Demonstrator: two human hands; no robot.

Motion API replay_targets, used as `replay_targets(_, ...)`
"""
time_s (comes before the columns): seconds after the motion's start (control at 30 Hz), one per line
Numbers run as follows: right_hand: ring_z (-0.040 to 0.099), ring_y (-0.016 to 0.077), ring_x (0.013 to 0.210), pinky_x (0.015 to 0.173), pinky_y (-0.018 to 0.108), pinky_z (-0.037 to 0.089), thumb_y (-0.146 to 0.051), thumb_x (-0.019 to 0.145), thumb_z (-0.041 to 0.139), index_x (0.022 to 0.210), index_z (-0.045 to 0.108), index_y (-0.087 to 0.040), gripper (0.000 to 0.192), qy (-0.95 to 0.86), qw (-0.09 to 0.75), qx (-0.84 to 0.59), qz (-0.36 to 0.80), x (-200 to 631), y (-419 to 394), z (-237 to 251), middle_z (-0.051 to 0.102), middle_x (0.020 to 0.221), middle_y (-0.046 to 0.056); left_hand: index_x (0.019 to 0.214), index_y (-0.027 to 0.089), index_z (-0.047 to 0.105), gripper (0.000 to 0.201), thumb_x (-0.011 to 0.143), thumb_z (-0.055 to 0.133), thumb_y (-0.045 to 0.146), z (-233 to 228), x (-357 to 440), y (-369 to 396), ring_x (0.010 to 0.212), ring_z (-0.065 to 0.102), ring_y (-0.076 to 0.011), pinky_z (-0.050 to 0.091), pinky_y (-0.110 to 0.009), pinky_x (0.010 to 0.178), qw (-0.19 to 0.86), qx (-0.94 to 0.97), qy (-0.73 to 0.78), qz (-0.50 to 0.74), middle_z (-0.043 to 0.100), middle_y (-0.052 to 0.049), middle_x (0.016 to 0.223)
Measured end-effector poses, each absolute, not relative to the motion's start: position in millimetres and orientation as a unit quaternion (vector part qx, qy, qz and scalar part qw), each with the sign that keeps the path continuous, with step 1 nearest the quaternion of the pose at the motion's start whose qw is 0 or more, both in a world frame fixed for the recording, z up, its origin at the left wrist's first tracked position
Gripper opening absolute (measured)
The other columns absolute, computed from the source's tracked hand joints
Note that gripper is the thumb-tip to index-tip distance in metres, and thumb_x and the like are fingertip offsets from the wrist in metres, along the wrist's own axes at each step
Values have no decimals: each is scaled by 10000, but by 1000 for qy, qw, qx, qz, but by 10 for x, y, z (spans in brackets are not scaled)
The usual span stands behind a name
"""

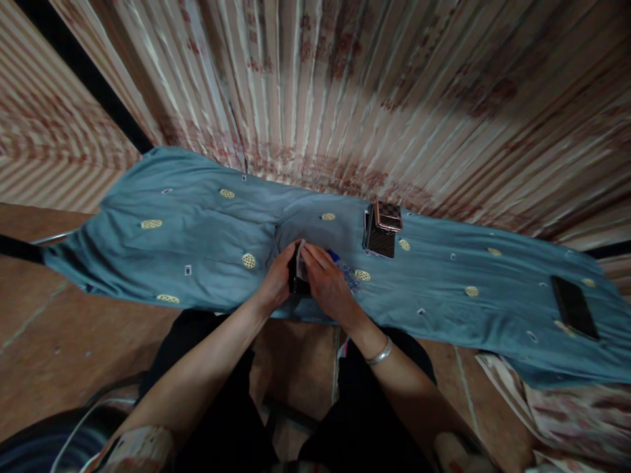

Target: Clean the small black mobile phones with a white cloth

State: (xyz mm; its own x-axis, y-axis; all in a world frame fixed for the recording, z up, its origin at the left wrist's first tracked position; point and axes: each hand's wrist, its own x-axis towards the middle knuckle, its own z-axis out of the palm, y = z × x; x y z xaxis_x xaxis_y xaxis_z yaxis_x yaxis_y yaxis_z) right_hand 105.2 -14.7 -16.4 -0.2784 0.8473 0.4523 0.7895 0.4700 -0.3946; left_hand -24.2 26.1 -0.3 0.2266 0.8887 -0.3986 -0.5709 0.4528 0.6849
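My left hand [277,279] grips a small black object [296,279] from the left, just above the near edge of the blue cloth [197,230]. My right hand [326,281] presses a small white cloth or tissue [301,255] against the top of that object; a silver bangle sits on this wrist. A small clear bottle with a blue cap [345,270] lies on the cloth right behind my right hand. Most of the black object is hidden by my fingers.
A checkered dark box with its lid raised [381,231] stands on the cloth to the right. A black phone [574,307] lies at the far right. Patterned curtains [345,85] hang behind. My dark-trousered legs and the brown tiled floor [64,341] are below.
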Motion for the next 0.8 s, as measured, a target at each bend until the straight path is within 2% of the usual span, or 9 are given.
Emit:
replay_targets(0.23,571,269,1386,1196,502,486,-62,1003,396,1466,588,-125,505,-792,316,-522,28,1059,-155,-184,665,1421,173,1120,145,714,255,1000,538,284,34,-277,290,821,738,-158,562,-248,726,768,194,394,467,791,-47,944)
replay_targets(0.43,518,272,1440,1214,515,471,-68,1005,418,1529,518,-122,536,-814,306,-492,38,987,-235,-117,612,1489,175,1180,169,698,386,1026,504,466,3,-293,332,713,719,-158,529,-242,611,773,183,390,466,779,-48,869)
replay_targets(0.53,493,261,1464,1227,508,453,-63,1012,386,1552,485,-117,552,-810,311,-495,38,995,-238,-98,585,1517,179,1159,168,712,409,1005,532,502,9,-264,307,829,750,-181,562,-255,683,763,202,391,473,788,-52,896)
replay_targets(0.6,481,253,1476,1238,493,437,-57,1011,373,1561,470,-109,561,-807,318,-497,32,1018,-226,-95,567,1536,183,1128,164,735,413,976,573,513,-7,-226,278,966,754,-208,582,-286,811,755,228,386,478,797,-59,947)
replay_targets(0.7,477,258,1482,1242,489,428,-47,1002,389,1570,465,-125,578,-804,312,-506,20,1051,-206,-101,565,1541,182,1044,164,769,406,919,643,530,-78,-167,244,1128,718,-236,542,-331,999,726,272,393,495,804,-68,1013)
replay_targets(0.8,494,279,1466,1234,496,437,-45,997,432,1553,495,-139,568,-811,287,-510,5,1061,-203,-107,578,1530,183,966,158,778,430,861,693,566,-164,-141,234,1219,678,-261,487,-367,1093,687,296,427,508,804,-91,1046)
